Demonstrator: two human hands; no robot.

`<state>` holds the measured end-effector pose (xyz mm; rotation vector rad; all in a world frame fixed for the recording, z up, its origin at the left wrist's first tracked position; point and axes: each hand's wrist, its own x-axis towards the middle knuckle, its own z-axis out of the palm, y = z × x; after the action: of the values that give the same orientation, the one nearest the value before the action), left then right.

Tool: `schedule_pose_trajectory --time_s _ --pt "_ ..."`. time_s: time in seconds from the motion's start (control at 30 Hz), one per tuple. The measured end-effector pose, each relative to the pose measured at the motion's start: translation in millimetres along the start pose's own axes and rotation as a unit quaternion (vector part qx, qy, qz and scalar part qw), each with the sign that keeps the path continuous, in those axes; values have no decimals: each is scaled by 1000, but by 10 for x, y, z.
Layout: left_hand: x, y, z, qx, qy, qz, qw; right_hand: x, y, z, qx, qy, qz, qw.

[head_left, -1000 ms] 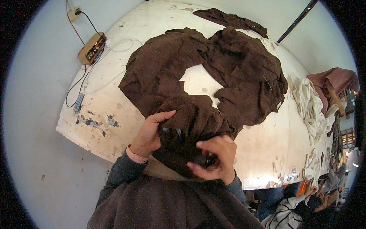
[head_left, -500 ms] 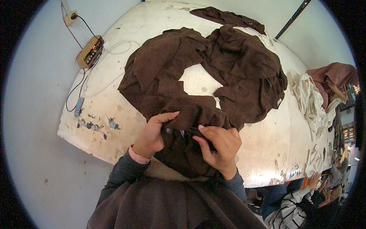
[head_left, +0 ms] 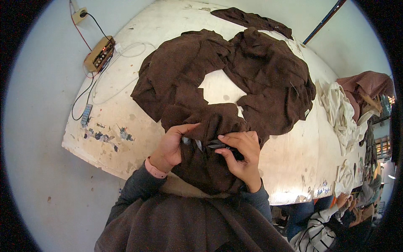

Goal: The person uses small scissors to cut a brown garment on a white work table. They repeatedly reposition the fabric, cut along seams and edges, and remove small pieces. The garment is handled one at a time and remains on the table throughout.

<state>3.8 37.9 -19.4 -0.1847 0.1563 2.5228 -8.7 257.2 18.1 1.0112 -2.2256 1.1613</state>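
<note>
A dark brown garment (head_left: 184,84) lies bunched in a ring on the pale table, its near part drawn up to me at the table's edge. My left hand (head_left: 170,145) grips a fold of this near part, thumb on top of the cloth. In my right hand (head_left: 243,155) is a pair of black thread snips (head_left: 218,145), pinched between thumb and fingers. Their tips point left, over the cloth. Small pale-grey patches, perhaps labels (head_left: 198,145), show in the fold between my hands. My left fingers are partly hidden under the fabric.
Another dark brown cloth (head_left: 252,21) lies at the table's (head_left: 289,168) far edge. A brown box with cables (head_left: 99,54) and a remote control (head_left: 86,114) are at left. White cloth (head_left: 336,113) is heaped at right. A person in a striped sleeve (head_left: 317,224) sits lower right.
My right hand has turned slightly and shows more of the black snips. The fold near my left hand has shifted, baring more of the pale-grey patches.
</note>
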Motion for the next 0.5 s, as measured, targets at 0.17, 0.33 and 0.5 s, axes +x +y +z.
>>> schedule_pose_trajectory --time_s 0.17,0.33,0.5 --pt "11 -13 -166 24 17 22 999 -2 13 67 9 -9 -7 1000" --pt "0 -23 -107 37 32 29 998 13 -5 93 19 22 -9 1000" --pt "-89 -84 90 166 145 134 966 10 -140 76 -64 -16 -32 997"
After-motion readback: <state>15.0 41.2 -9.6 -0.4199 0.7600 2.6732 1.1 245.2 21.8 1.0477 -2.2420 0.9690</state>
